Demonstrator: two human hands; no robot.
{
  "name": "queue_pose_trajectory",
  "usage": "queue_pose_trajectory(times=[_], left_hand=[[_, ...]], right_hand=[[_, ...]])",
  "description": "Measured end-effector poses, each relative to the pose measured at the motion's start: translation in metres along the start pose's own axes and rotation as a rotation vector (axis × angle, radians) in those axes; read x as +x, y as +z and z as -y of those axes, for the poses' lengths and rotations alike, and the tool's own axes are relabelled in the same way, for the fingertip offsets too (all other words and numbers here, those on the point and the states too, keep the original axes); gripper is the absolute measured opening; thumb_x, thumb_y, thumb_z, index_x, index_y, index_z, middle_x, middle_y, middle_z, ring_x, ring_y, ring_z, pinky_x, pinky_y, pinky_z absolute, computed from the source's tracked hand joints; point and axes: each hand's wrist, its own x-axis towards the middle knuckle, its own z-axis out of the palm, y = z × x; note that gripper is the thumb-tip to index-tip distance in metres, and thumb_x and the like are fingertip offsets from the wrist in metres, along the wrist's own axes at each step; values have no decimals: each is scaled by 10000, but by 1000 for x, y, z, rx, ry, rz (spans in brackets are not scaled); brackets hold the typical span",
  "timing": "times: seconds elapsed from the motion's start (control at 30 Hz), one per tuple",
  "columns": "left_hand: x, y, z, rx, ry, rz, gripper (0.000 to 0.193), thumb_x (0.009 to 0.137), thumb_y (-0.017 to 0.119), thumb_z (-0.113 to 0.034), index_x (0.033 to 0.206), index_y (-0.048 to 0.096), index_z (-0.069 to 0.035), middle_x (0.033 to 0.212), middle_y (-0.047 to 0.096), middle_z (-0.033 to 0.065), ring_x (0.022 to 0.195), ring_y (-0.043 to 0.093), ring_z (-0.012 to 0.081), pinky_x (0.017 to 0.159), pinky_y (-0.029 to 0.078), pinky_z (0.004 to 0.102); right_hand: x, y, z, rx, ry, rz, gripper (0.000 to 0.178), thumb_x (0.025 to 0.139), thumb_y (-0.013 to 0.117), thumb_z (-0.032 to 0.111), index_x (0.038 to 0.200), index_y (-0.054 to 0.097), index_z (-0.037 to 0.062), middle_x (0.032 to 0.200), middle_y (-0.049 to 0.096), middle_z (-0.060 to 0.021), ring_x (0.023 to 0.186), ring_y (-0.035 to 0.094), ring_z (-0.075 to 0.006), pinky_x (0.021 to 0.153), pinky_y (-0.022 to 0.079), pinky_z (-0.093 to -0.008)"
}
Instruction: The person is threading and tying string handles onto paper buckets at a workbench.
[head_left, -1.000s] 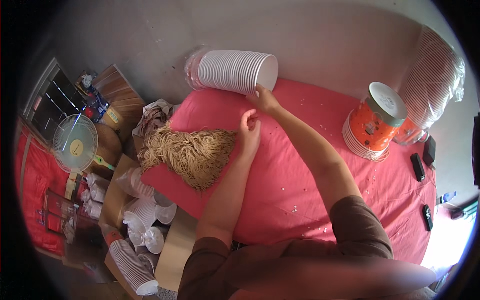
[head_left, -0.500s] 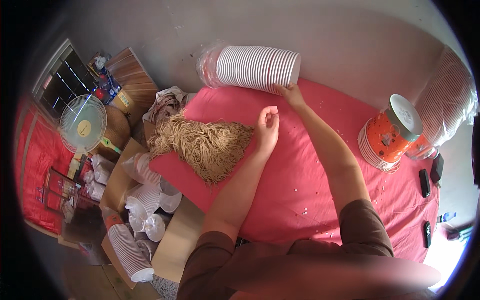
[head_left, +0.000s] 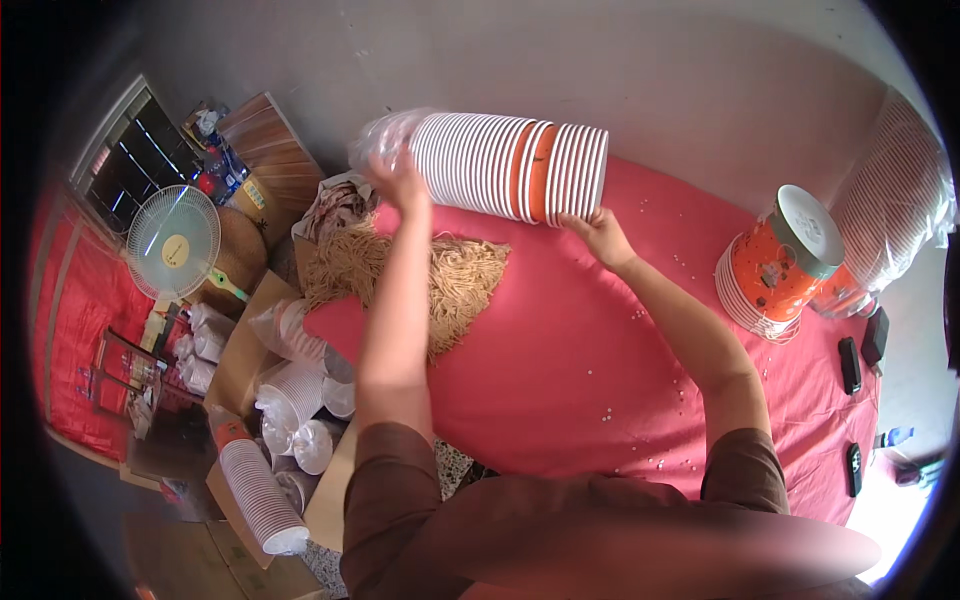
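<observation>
A long stack of nested white-rimmed paper buckets point(head_left: 470, 160) lies on its side at the far edge of the red-covered table point(head_left: 540, 330). Two orange bands of bucket wall show near its right end. My right hand point(head_left: 602, 238) is closed on the rims at that end, thumb and fingers at the lower edge. At the stack's left end, my left hand point(head_left: 402, 186) is against the clear plastic sleeve point(head_left: 385, 140); motion blur hides its finger pose. Below my left forearm lies a heap of tan strands point(head_left: 465, 290), partly covered by the arm.
Orange buckets point(head_left: 765, 270) stand inverted at the right, beside a plastic-wrapped stack point(head_left: 890, 200). Black objects point(head_left: 850, 365) lie along the right edge. Small pale bits dot the cloth. At left are a cardboard box point(head_left: 335, 500) of wrapped containers and a fan point(head_left: 175, 245).
My left hand has moved up and left to the plastic-covered end. The stack has shifted toward me, and gaps between buckets now show orange. My right hand has come slightly nearer, still gripping the rims.
</observation>
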Motion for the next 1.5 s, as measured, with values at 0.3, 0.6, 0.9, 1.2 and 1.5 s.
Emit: queue_pose_trajectory(times=[0.3, 0.6, 0.9, 1.2, 1.5], left_hand=[[96, -9, 72, -109, -398, -1, 823, 898, 548, -543, 1514, 289, -63, 1524, 362, 181, 1375, 387, 323, 1101, 346, 444], [66, 79, 50, -237, -648, 742, 880, 905, 399, -701, 1544, 237, -119, 1567, 307, 118, 1412, 323, 293, 1136, 265, 502], [20, 102, 14, 358, 68, 327, 787, 941, 422, -597, 1543, 210, -135, 1601, 60, 252, 1471, 37, 464, 1174, 108, 566], [-81, 56, -57, 199, 280, 796, 981, 833, 536, -734, 1557, 166, -185, 1587, -50, 291, 1459, -87, 479, 1156, 81, 624], [-78, 45, -41, 216, 398, 881, 1195, 691, 666, -778, 1559, 123, -163, 1562, -88, 339, 1419, -167, 535, 1119, 52, 684]], right_hand=[[-36, 1, 14, -177, -147, 148, 172, 955, 610, 74, 1106, 677, 26, 993, 723, -43, 853, 633, -109, 770, 531, -306], [-67, 19, 25, -787, -491, 121, 212, 831, 687, 131, 984, 632, -5, 862, 659, -215, 796, 648, -393, 692, 524, -460], [-17, 43, 6, -1110, -419, 10, 168, 780, 629, 142, 883, 572, 22, 791, 680, -146, 726, 690, -310, 629, 561, -434], [11, 28, -16, -1193, -461, 44, 179, 785, 577, 72, 960, 573, 30, 941, 682, -134, 832, 690, -293, 683, 568, -403], [-11, 25, 26, -809, -225, 263, 257, 919, 607, 200, 1046, 539, -13, 912, 663, -225, 884, 658, -393, 758, 524, -472]])
